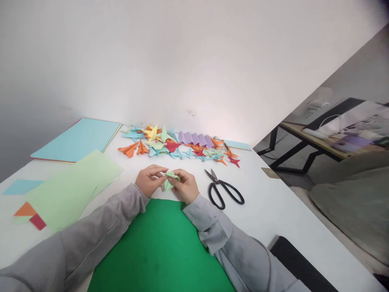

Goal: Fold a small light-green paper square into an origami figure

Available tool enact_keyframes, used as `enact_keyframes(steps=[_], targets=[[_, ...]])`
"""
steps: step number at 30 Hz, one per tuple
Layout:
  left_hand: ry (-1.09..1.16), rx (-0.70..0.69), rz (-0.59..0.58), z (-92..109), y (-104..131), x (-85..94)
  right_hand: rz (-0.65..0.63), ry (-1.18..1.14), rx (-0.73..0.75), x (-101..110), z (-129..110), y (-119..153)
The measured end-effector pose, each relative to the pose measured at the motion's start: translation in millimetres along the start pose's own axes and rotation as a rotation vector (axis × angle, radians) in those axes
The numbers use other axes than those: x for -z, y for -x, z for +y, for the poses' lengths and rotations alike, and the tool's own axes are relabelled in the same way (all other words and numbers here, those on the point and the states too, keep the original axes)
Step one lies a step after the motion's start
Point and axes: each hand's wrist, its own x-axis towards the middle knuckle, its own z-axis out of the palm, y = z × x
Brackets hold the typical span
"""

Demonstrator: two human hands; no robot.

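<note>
The white table [273, 215] fills most of the view, with a green mat [158, 247] across its near side and a pale green sheet [67, 190] to the left. A blue stack [79, 140] lies behind that sheet; folded shapes [172, 147] spread along the wall, and scissors [216, 182] rest open to the right. The left hand [150, 179] and right hand [186, 186] meet just past the mat's far edge, with the folded piece [168, 186] between their fingertips. Both pinch it, thumb against fingers with hardly any gap: the left at its left edge, the right across its right side, covering more of it. Neither hand is clearly nearer. Its long axis seems to run toward the body, though the fingers hide part.
</note>
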Motion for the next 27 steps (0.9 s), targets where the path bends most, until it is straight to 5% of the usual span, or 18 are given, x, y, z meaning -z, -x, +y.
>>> enact_keyframes(steps=[8, 21, 27], targets=[[-0.235, -0.291, 0.003, -3, 1, 3.2, 0.016, 0.060, 0.077, 2, 5, -2], [-0.203, -0.220, -0.010, -11, 0, 2.9, 0.017, 0.220, 0.123, 1, 7, 3], [-0.439, -0.530, 0.047, -6, 3, 3.6, -0.016, 0.250, 0.121, 1, 7, 2]])
